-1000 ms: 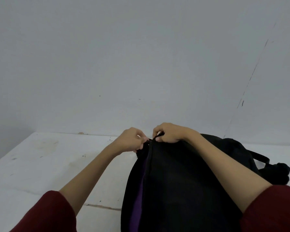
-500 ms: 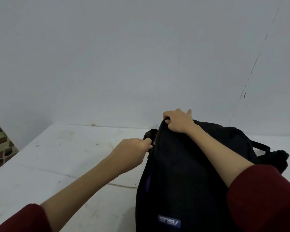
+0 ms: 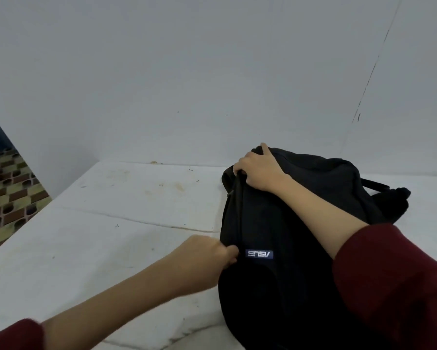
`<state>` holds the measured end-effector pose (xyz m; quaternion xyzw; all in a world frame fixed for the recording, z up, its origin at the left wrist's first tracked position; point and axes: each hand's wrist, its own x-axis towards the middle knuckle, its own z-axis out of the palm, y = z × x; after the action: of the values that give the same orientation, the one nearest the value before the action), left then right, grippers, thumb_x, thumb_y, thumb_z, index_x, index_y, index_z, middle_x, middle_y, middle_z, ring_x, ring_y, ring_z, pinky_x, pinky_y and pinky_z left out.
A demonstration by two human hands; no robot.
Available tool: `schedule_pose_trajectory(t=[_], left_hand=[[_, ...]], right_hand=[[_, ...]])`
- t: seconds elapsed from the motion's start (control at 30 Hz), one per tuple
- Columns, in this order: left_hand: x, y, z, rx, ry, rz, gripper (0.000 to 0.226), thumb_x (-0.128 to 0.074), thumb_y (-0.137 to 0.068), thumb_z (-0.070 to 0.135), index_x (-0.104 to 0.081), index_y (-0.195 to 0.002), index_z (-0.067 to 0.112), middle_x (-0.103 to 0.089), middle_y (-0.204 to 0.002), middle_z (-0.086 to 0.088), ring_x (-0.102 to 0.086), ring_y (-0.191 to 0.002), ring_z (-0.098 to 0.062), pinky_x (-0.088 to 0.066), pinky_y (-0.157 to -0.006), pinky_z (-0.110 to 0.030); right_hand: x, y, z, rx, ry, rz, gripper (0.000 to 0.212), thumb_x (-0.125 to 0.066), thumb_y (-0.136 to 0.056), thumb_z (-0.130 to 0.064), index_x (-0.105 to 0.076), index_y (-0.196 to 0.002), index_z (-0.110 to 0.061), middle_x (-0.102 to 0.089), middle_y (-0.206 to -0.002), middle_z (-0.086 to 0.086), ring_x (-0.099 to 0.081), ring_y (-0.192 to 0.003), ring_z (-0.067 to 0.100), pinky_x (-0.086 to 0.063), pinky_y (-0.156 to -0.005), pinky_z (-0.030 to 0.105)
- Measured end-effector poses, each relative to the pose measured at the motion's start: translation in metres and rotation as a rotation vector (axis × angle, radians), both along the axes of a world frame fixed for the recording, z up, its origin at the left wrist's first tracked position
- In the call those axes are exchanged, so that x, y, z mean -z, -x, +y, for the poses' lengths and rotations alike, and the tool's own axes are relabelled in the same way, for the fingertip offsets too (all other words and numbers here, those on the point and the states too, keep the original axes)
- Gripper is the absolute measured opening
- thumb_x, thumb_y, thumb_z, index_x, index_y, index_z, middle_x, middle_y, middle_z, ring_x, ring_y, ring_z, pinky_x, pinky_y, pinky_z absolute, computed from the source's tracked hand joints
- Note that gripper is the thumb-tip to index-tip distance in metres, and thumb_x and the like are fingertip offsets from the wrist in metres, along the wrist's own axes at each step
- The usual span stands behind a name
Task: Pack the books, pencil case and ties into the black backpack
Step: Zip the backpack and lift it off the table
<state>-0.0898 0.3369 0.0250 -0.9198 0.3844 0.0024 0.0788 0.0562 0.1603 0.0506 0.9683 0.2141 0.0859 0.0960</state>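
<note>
Head view: black backpack (image 3: 295, 238) lies on the white bench (image 3: 111, 223), right of centre, logo patch (image 3: 259, 254) facing up. Right hand (image 3: 259, 170) grips the fabric at the far top end. Left hand (image 3: 207, 258) pinches the bag's left edge just beside the patch, fingers curled. Grey wall (image 3: 187, 72) behind, tiled floor (image 3: 8, 188) far left. Shoulder strap (image 3: 374, 184) trails off right.

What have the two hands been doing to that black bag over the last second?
The left hand, pinching at the zip line, travelled from the top of the black fabric backpack down its side towards the person; the purple lining that showed no longer does. The right hand kept gripping the bag's top. The backpack stayed on the white table.
</note>
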Motion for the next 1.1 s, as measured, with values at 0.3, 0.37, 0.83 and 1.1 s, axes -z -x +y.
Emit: schedule_pose_trajectory(t=[0.3,0.37,0.83,1.1], left_hand=[[0.012,0.025,0.015,-0.084,0.092,-0.038,0.031,-0.026,-0.102,0.031,-0.052,-0.11,0.017,-0.064,-0.095,-0.004,-0.059,-0.085,-0.026,-0.03,-0.063,-0.029],[0.017,0.029,0.017,-0.071,0.23,-0.198,0.037,-0.027,-0.1,0.04,-0.057,-0.105,0.019,-0.062,-0.092,0.003,-0.061,-0.081,-0.02,-0.037,-0.06,-0.027],[0.08,0.055,-0.003,0.129,0.522,-0.158,0.02,-0.067,-0.072,0.01,-0.068,-0.092,0.01,-0.066,-0.106,-0.004,-0.05,-0.121,-0.025,-0.034,-0.105,-0.027],[0.016,0.077,-0.017,-0.11,0.966,-0.129,0.018,-0.052,-0.082,0.008,-0.046,-0.079,0.024,-0.05,-0.077,0.014,-0.044,-0.068,-0.006,-0.035,-0.063,-0.017]], right_hand=[[0.001,0.044,-0.004,0.066,-0.344,0.142,0.037,-0.047,-0.094,-0.017,-0.051,-0.131,-0.022,-0.049,-0.139,-0.002,-0.042,-0.129,0.021,-0.028,-0.109,0.046],[0.002,0.074,-0.015,0.007,-0.456,0.103,0.041,-0.051,-0.094,-0.022,-0.047,-0.135,-0.02,-0.044,-0.143,-0.001,-0.037,-0.132,0.021,-0.03,-0.109,0.043],[0.1,0.279,-0.167,-0.153,-0.209,-0.193,0.067,-0.034,-0.094,-0.061,-0.039,-0.144,-0.016,-0.038,-0.15,-0.003,-0.031,-0.14,0.014,-0.018,-0.114,0.037],[0.057,0.282,-0.138,-0.036,-0.952,-0.548,0.027,-0.045,-0.09,-0.012,-0.058,-0.07,0.001,-0.053,-0.064,0.0,-0.044,-0.063,0.004,-0.038,-0.067,0.01]])
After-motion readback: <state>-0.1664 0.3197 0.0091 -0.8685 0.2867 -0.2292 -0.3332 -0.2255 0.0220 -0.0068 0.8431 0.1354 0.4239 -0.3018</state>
